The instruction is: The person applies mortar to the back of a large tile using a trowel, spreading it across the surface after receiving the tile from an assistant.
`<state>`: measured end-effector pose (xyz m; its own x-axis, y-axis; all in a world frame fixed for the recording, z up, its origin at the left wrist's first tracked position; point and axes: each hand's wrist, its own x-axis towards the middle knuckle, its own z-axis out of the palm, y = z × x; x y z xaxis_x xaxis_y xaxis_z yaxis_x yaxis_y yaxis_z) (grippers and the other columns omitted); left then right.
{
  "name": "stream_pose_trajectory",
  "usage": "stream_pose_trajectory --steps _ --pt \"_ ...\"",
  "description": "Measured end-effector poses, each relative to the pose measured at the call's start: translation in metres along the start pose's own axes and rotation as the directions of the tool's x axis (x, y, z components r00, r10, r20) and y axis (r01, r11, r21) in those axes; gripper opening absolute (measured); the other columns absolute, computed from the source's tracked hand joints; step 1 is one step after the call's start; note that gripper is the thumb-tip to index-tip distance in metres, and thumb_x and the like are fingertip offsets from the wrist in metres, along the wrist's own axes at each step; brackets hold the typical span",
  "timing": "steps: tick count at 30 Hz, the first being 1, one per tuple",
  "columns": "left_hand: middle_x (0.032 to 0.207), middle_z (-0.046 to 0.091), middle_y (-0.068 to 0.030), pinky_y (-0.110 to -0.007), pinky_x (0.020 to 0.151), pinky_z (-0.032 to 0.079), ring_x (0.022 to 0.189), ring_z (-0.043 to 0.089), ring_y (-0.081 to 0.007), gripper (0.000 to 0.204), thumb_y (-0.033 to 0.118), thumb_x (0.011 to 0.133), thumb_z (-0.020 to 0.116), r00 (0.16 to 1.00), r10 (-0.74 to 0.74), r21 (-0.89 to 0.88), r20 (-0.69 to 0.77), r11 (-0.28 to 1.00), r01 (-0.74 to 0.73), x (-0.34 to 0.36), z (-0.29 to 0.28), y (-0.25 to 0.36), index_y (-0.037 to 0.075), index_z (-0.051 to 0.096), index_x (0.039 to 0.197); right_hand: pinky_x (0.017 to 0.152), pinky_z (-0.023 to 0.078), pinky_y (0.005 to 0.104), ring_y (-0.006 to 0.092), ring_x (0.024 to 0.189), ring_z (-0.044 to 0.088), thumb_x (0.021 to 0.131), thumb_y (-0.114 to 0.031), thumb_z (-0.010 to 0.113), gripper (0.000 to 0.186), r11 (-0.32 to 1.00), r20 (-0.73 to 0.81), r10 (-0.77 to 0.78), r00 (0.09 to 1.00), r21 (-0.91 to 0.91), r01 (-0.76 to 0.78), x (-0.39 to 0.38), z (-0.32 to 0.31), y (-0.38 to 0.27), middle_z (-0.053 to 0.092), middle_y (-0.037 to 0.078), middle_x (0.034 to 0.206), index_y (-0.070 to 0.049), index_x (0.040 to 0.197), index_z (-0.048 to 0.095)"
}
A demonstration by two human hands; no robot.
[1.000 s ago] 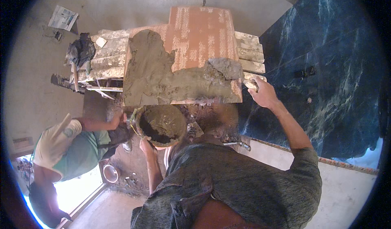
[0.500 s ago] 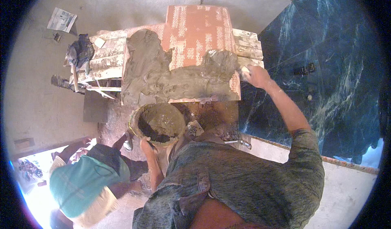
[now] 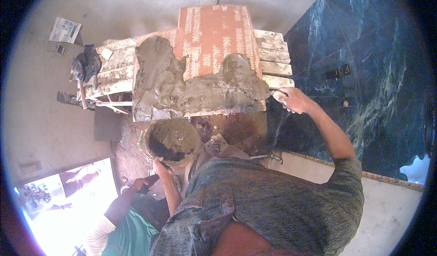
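Note:
A reddish tile [image 3: 216, 33] with pale mesh-like marks lies on a plank platform, its near and left parts coated in wet grey mortar [image 3: 195, 92]. My right hand [image 3: 295, 100] is closed round the pale handle of a trowel [image 3: 276, 93] at the tile's right edge; the blade cannot be made out against the mortar. Below the tile's near edge, a round bucket [image 3: 184, 161] contains more grey mortar, with a darker hollow at its lower left. My left hand [image 3: 163, 166] grips the bucket's near rim, its fingers partly hidden.
Worn planks [image 3: 273, 51] stick out beyond the tile on both sides. A dark cloth [image 3: 86, 62] hangs at their left end. Dark blue veined slabs [image 3: 337, 105] cover the right side. A co-worker in a teal top [image 3: 132, 231] is close by at lower left, beside a bright opening.
My right hand has moved slightly right and down with the trowel, off the tile's edge. My left hand stays on the bucket. The co-worker has shifted down and right, closer to me.

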<state>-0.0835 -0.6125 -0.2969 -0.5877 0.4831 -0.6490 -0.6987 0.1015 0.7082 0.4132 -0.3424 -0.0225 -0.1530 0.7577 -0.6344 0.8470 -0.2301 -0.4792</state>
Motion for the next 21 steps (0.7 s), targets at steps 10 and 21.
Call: stream_pose_trajectory --steps 10,21 --pt "0.075 0.051 0.0007 -0.030 0.065 0.045 0.069 0.054 -0.0161 0.008 0.004 0.069 0.057 0.996 0.053 0.039 -0.064 0.998 -0.051 -0.009 0.013 0.014 0.011 0.053 0.071 0.080 0.050 0.0541 0.0454 0.090 0.063 0.090 -0.031 0.055 0.036 0.907 -0.203 -0.189 0.961 -0.412 0.091 0.001 0.037 0.032 0.066 0.028 0.095 -0.004 0.114 0.056" --pt "0.083 0.057 -0.0021 -0.034 0.074 0.048 0.078 0.058 -0.0203 0.012 0.005 0.070 0.055 0.999 0.036 0.085 -0.033 0.996 -0.033 0.000 0.001 0.034 0.006 0.058 0.081 0.082 0.048 0.0543 0.0475 0.092 0.061 0.092 -0.034 0.050 0.035 0.960 -0.254 -0.143 0.957 -0.272 0.071 -0.019 0.054 0.035 0.065 0.029 0.096 -0.002 0.107 0.057"
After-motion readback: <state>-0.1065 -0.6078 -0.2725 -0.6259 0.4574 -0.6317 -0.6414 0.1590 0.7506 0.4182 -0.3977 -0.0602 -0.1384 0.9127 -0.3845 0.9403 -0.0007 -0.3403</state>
